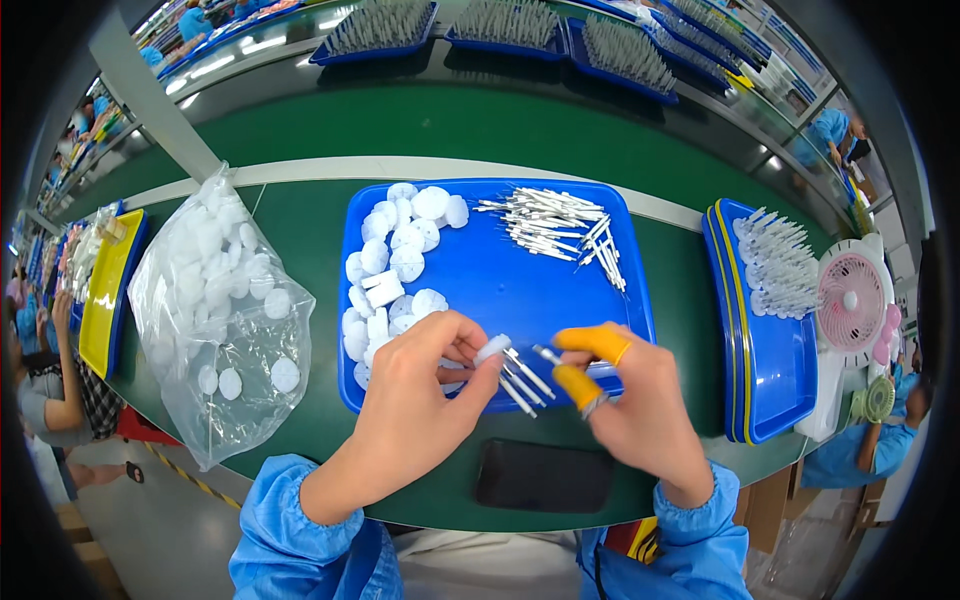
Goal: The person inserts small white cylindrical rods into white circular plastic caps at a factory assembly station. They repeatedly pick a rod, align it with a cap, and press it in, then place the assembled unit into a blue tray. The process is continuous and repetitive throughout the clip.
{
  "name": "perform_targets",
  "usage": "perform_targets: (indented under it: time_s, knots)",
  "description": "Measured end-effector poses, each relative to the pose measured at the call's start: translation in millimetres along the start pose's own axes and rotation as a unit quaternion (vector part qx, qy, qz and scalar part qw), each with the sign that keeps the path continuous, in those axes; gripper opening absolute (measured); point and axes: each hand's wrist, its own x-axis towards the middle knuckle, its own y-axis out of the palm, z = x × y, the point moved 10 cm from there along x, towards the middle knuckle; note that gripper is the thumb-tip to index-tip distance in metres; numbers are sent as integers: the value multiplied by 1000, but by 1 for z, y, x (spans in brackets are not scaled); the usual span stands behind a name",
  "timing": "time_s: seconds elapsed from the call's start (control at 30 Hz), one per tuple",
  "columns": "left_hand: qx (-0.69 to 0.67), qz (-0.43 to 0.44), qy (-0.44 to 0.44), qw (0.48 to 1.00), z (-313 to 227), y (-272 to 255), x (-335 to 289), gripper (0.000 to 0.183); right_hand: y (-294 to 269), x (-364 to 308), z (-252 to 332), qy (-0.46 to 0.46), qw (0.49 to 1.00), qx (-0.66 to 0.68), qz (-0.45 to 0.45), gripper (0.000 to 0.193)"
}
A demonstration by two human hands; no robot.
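Note:
My left hand [425, 375] is closed on a small white round disc [492, 348], pinched between thumb and fingers. Several thin white rods [524, 380] stick out from the disc toward me. Yellow covers sit on the thumb and forefinger of my right hand [630, 390], which pinches one thin rod [546, 354], slightly blurred, just right of the disc. Both hands are over the near edge of a blue tray [490, 290]. Along the tray's left side lie loose white discs [407, 262]; a pile of white rods [550, 220] lies at its far right.
A clear plastic bag [215, 330] of white discs lies to the left. Below my hands is a dark phone [543, 476]. Stacked trays [775, 375] with finished-looking pieces [775, 260] and a pink fan [852, 295] stand right. Filled trays [380, 28] line the far side.

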Motion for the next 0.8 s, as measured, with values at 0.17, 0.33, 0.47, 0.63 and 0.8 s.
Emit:
perform_targets:
  time_s: [0.17,0.33,0.47,0.63,0.8]
  knots:
    - [11,11,49,999,-8,4,-2,12,16,-3,18,-82,996,-2,42,48]
    - [27,1,66,997,-12,4,-2,15,18,-4,18,-103,993,-27,46,47]
    - [39,-2,75,996,-13,5,-4,16,18,-3,13,-101,992,-58,39,41]
    - [29,-15,51,998,-5,5,-4,13,18,-3,16,-96,992,-77,35,36]
    - [50,-15,78,996,-7,7,-6,14,25,-4,20,-110,990,-81,23,29]
